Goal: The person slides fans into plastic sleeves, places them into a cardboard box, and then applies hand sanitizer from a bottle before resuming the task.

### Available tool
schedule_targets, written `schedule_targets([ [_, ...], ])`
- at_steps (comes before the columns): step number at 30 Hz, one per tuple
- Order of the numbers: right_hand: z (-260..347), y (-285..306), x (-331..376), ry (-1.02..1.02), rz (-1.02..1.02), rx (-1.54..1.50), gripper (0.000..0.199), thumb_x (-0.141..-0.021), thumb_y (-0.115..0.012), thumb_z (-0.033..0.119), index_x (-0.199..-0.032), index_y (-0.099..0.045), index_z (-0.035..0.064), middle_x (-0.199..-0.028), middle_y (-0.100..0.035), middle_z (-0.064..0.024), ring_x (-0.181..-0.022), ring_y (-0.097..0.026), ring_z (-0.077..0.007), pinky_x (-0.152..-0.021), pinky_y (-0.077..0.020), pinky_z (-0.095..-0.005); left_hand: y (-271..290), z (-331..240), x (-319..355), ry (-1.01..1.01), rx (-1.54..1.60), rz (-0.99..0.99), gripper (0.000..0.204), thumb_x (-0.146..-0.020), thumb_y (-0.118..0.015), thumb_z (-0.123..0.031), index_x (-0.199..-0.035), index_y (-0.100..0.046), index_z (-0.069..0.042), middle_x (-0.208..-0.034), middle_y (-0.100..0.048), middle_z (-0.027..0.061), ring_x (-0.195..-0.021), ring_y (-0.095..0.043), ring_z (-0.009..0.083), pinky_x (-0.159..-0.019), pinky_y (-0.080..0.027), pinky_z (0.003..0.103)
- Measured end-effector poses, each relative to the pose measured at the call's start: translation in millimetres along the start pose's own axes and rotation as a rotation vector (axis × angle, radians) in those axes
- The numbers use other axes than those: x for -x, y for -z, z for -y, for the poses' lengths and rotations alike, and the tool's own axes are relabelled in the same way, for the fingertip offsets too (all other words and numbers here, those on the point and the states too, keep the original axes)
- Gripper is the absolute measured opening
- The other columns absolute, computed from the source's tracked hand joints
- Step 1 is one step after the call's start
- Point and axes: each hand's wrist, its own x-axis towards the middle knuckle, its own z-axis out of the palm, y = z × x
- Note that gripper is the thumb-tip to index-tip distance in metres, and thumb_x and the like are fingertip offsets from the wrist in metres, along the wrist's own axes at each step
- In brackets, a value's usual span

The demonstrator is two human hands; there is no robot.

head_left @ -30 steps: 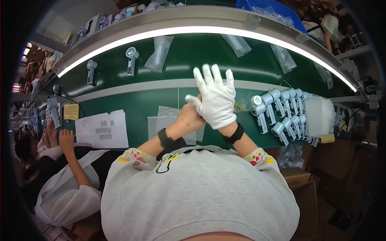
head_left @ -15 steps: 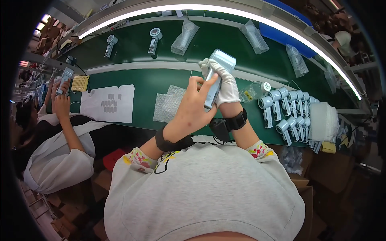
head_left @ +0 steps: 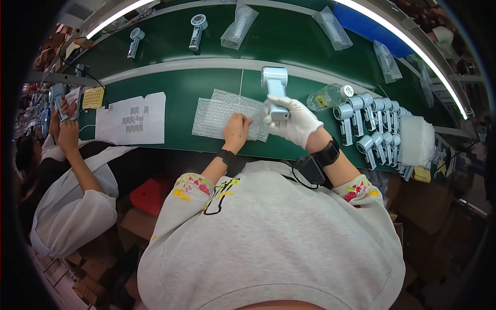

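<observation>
My right hand point(head_left: 295, 121), in a white glove, grips a pale blue handheld device point(head_left: 275, 91) by its handle, head pointing away from me. My bare left hand point(head_left: 236, 130) rests fingertips-down on a stack of clear bubble-wrap bags point(head_left: 221, 111) lying flat on the green bench just left of the device. Both wrists wear black bands.
Several more pale blue devices point(head_left: 369, 121) lie in rows at the right beside a clear bottle point(head_left: 327, 96) and a white foam stack point(head_left: 417, 139). Bagged and loose devices point(head_left: 196, 30) ride the green belt beyond. A white paper sheet point(head_left: 132, 119) lies left; another seated person's hand point(head_left: 66, 135) works there.
My hands came down from in front of me to the bench. The right hand still holds the device; the left hand let go of it and now presses on the bubble-wrap bags.
</observation>
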Motion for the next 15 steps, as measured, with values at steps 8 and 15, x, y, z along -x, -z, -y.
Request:
schedule_targets([
  [8,-55.4,108.7,-62.0,0.294,-0.153,1.269,0.025,-0.069,-0.060,0.008,-0.091,-0.053,-0.0002,-0.076,-0.061,-0.0139,-0.064,-0.062,-0.0221,-0.058,-0.0504,-0.0315,1.9,51.0,-19.8,0.237,0.630,0.204,0.018,-0.076,-0.063,-0.015,-0.085,-0.063,0.000,-0.082,-0.063,0.0156,-0.073,-0.061,0.0296,-0.065,-0.047,0.036],
  [15,-62.9,86.7,-68.3,0.405,-0.477,2.156,0.020,-0.073,-0.056,0.012,-0.089,-0.057,0.0005,-0.076,-0.062,-0.0241,-0.069,-0.064,-0.0329,-0.056,-0.0499,-0.0394,46.1,-18.8,-18.8,0.311,0.287,0.014,0.011,-0.073,-0.060,-0.006,-0.082,-0.061,0.001,-0.080,-0.063,0.0137,-0.068,-0.060,0.0289,-0.063,-0.048,0.034],
])
